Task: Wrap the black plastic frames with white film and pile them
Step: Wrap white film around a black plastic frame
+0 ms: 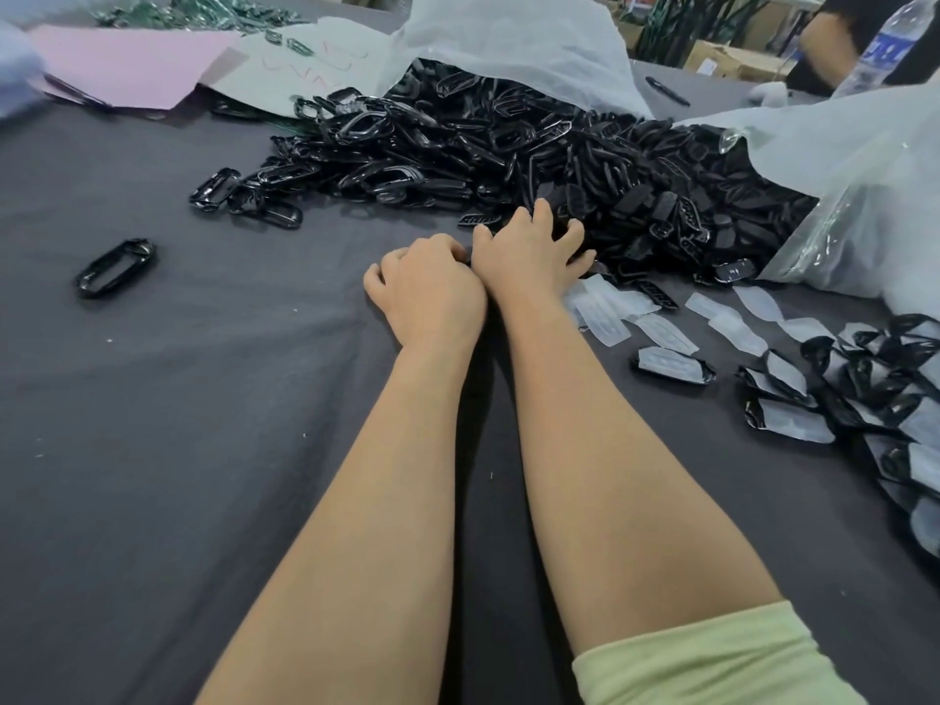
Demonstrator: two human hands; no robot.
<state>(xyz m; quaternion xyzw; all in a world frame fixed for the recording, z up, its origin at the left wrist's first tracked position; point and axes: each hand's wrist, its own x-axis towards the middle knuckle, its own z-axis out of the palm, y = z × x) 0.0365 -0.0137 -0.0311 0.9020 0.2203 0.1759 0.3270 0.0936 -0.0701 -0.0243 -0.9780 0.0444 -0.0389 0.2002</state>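
Sitting before the right hand (529, 254), black frame pile (508, 145) touches its fingertips (542, 210).

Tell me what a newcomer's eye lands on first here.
A big heap of black frames spilling from white bags across the back of the dark table catches the eye first. At its near edge the right hand spreads its fingers onto the heap, the left hand curled beside it. To the right lie white film pieces and a pile of wrapped frames.
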